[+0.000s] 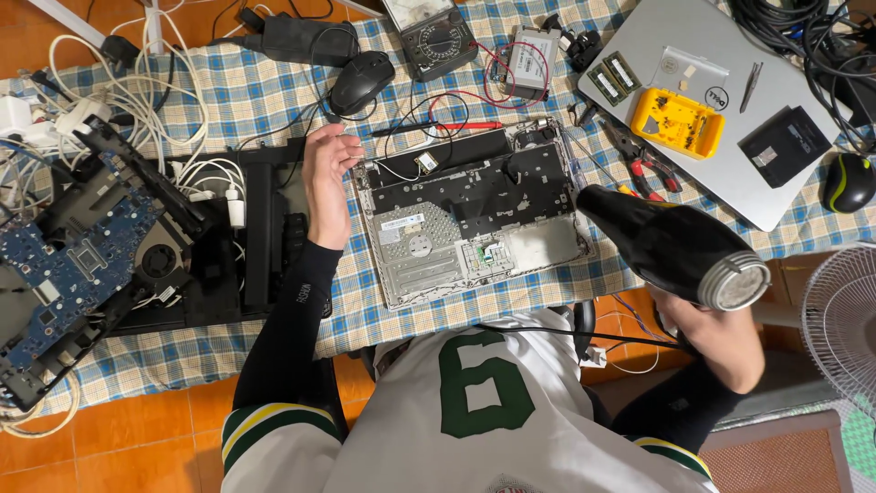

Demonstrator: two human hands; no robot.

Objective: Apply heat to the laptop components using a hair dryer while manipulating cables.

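The fingers [345, 146] of the left hand [326, 183] are loosely curled and half open, holding nothing; their tips rest at the upper left corner of the opened laptop base [470, 215], just beside a small card with thin wires. The right hand [716, 333] is closed around the handle of a black hair dryer [671, 246], though its fingers are mostly hidden behind the dryer's body. The dryer's nozzle points toward the right edge of the laptop base, close to it but not touching.

The laptop base lies face down in the middle of the table [274, 91], on a blue and yellow checked cloth, with its metal plate and black inner frame showing. By the look of it, the step in hand is warming the right side of the base with the dryer while the left hand steadies the far corner. The next move seems to call for keeping the nozzle near that edge without resting it on the parts, and for a firm left hand so the base does not slide.

Around it lie a red probe [467, 125], a black mouse [361, 80], a meter [429, 36], red pliers [643, 164], a yellow parts box [677, 121] on a closed silver laptop [639, 46], and a blue circuit board [68, 265] at the left.
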